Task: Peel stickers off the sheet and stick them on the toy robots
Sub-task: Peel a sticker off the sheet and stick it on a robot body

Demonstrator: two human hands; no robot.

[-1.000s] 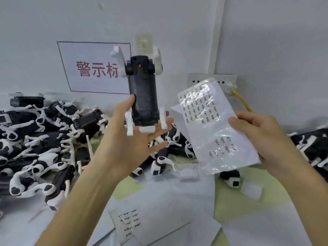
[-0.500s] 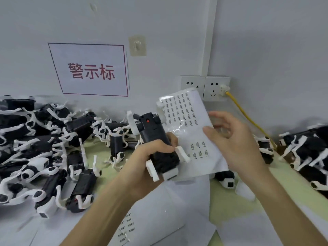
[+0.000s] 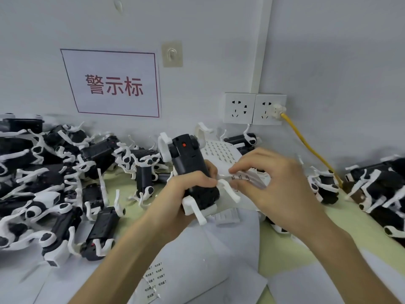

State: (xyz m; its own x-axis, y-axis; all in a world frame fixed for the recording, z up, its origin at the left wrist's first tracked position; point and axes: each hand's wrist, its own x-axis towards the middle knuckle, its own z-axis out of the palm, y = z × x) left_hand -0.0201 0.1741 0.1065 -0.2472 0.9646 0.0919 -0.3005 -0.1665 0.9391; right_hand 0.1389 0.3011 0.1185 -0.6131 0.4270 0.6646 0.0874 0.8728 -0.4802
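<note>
My left hand (image 3: 186, 189) grips a black toy robot (image 3: 190, 163) with white legs, belly up, a red dot near its top end. Behind it and to the right lies the white sticker sheet (image 3: 221, 151) with rows of small printed labels. My right hand (image 3: 274, 183) is at the sheet's lower part, fingertips pinching its folded edge where a few labels show. Whether a sticker has come free I cannot tell, as the fingers are blurred.
A large pile of black-and-white toy robots (image 3: 50, 187) fills the left of the green table (image 3: 282, 244); more robots (image 3: 381, 189) lie at the right. Loose white paper sheets (image 3: 197, 260) cover the front. On the wall are sockets (image 3: 254, 108) with a yellow cable (image 3: 306, 145).
My left hand brought the robot down from in front of the wall to table height and closed around it. My right hand lowered the sheet and moved its fingers onto it.
</note>
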